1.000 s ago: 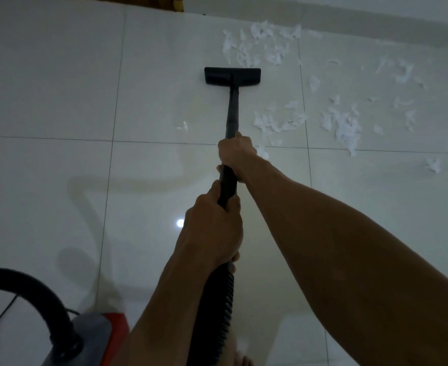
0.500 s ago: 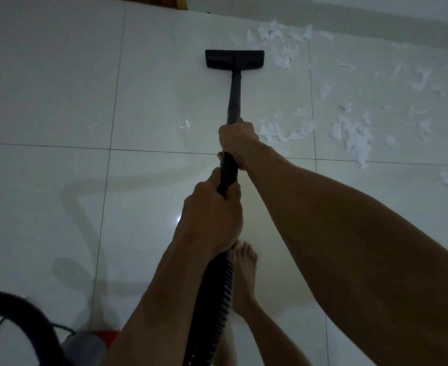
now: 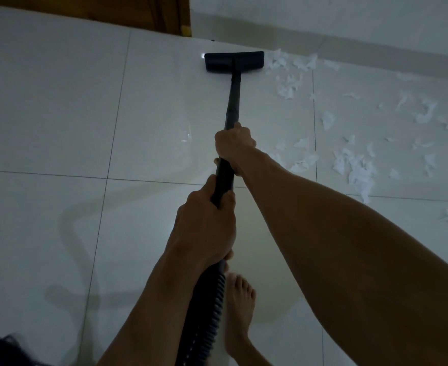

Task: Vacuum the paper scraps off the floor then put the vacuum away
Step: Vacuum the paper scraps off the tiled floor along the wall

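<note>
I hold a black vacuum wand (image 3: 233,101) with both hands. My right hand (image 3: 234,144) grips it higher up the tube. My left hand (image 3: 207,225) grips the lower end, where the ribbed hose (image 3: 207,318) begins. The flat black floor nozzle (image 3: 234,62) rests on the white tiles near the far wall. White paper scraps (image 3: 355,165) lie scattered to the right of the wand, and some scraps (image 3: 286,75) sit just right of the nozzle. The vacuum body is out of view.
A wooden door frame (image 3: 175,17) stands at the far edge, left of the white wall with its skirting (image 3: 376,46). My bare foot (image 3: 240,307) is on the tile beside the hose. Dark hair (image 3: 3,350) intrudes at the bottom left.
The nozzle has been pushed forward towards the wall, past the scraps that lay ahead of it. My foot stepped forward, and the vacuum body dropped out of view at bottom left.
</note>
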